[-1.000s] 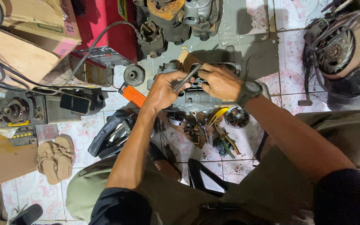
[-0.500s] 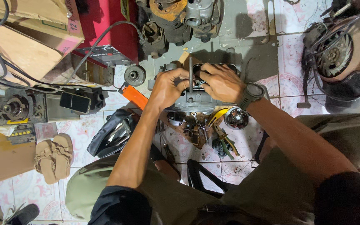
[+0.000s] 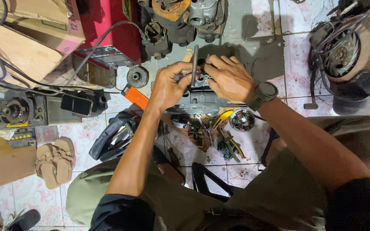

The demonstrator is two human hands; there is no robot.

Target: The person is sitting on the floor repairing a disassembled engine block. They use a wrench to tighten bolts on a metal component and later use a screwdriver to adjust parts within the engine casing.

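Observation:
A grey metal engine block (image 3: 200, 102) sits on the tiled floor in front of me. My left hand (image 3: 170, 85) grips a dark metal rod-like tool (image 3: 194, 64) that stands upright over the top of the block. My right hand (image 3: 228, 77), with a dark watch on the wrist, rests on the block's top right beside the tool; its fingers curl over a small part I cannot make out.
Pliers with yellow handles (image 3: 221, 122) and small engine parts lie below the block. An orange-handled tool (image 3: 135, 97), a round bearing (image 3: 137, 77), a red machine (image 3: 108, 30), cardboard boxes (image 3: 26, 38), sandals (image 3: 55, 161) and a large fan housing (image 3: 354, 55) surround me.
The tool went from slanting between both hands to standing upright in my left hand. Both hands shifted slightly up over the block's top.

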